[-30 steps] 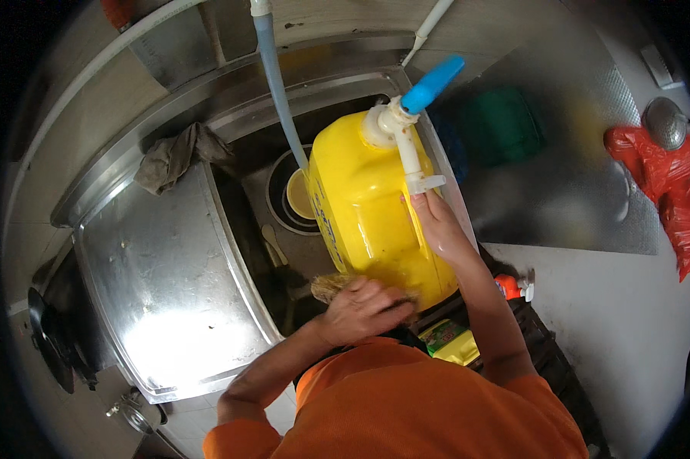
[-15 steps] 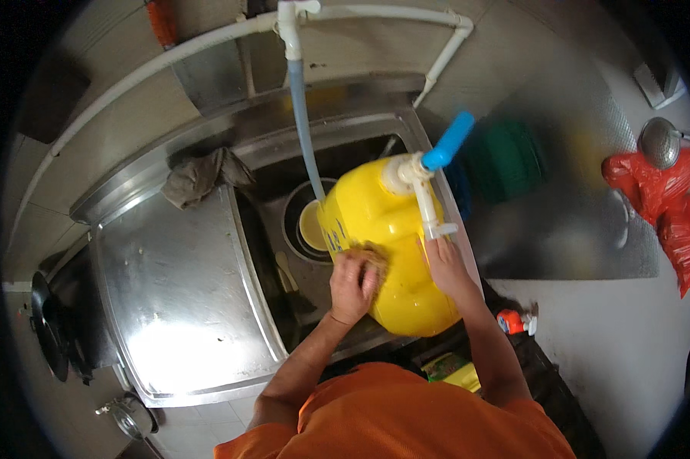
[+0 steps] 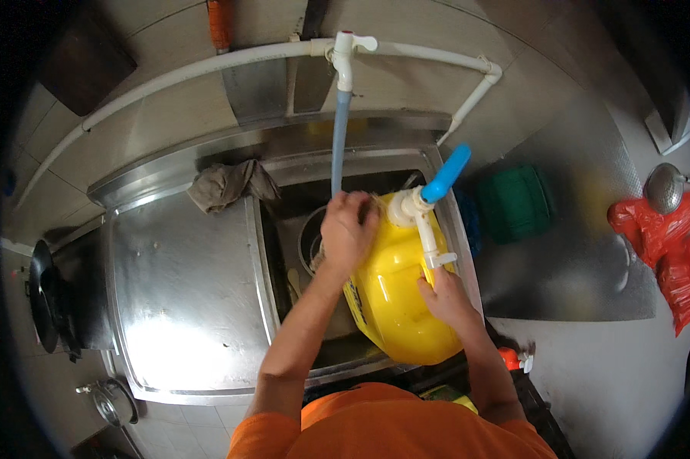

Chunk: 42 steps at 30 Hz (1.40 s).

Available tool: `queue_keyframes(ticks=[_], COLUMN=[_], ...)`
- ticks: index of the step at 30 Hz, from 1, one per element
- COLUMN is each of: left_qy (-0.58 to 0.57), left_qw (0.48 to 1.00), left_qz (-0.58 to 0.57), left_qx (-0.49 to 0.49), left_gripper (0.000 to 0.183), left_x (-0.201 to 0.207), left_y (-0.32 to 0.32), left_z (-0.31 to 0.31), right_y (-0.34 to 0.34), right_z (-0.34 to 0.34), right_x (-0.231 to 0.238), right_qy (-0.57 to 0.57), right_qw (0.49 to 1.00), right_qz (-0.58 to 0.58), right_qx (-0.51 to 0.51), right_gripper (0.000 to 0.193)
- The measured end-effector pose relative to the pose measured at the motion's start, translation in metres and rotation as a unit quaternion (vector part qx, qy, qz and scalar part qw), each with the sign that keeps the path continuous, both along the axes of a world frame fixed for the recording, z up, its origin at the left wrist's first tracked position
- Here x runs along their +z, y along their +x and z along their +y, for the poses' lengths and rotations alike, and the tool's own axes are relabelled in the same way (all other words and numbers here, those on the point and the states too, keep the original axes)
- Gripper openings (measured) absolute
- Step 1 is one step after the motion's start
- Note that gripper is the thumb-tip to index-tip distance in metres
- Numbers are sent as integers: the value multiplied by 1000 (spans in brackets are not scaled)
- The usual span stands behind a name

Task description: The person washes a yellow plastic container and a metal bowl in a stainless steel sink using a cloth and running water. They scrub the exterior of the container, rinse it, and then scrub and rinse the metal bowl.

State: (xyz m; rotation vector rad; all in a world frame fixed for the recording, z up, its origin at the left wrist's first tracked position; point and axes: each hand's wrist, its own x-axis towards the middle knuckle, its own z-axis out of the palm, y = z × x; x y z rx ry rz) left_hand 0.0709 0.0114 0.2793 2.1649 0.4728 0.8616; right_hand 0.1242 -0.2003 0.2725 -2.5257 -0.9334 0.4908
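Observation:
A big yellow plastic jug rests over the right part of the sink, tilted. Its white pump carries a blue lever, and a white spout reaches down toward my right hand. That hand is closed round the jug's handle, its fingers partly hidden under the spout. My left hand lies curled against the jug's far left side, pressing a brownish scrubber, of which only a sliver shows beside the fingers.
A blue-grey hose hangs from a white tap into the sink, near a pot. A grey cloth lies on the steel drainboard. Right of the sink are a green basket, red bags and a skimmer ladle.
My left hand has slid with the scrubber from the jug's front left side to its far upper left. My right hand stays on the handle. The view has shifted.

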Motion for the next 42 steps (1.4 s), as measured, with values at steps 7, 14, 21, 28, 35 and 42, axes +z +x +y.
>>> queue_keyframes(ticks=[7, 14, 21, 28, 35, 42], left_qy=[-69, -575, -577, -682, -604, -641], left_qw=[997, 807, 812, 728, 797, 761], left_qz=[-21, -77, -2, -69, 3, 62], left_qx=[34, 109, 90, -26, 1, -77], left_gripper=[22, 21, 23, 23, 26, 27], left_x=[-62, -147, -167, -134, -133, -154], left_y=[-4, -64, -129, -148, -160, -178], left_z=[9, 35, 38, 80, 93, 86], right_y=[19, 5, -10, -32, -52, -74], right_z=[20, 24, 81, 130, 142, 150], right_x=[19, 48, 93, 99, 84, 62], right_qy=[-52, -121, -259, -322, -241, -259], right_qw=[997, 990, 951, 874, 810, 764], right_qz=[53, -3, 105, 45, -175, -236], right_qx=[19, 69, 131, 361, 505, 541], right_gripper=[30, 31, 41, 43, 25, 14])
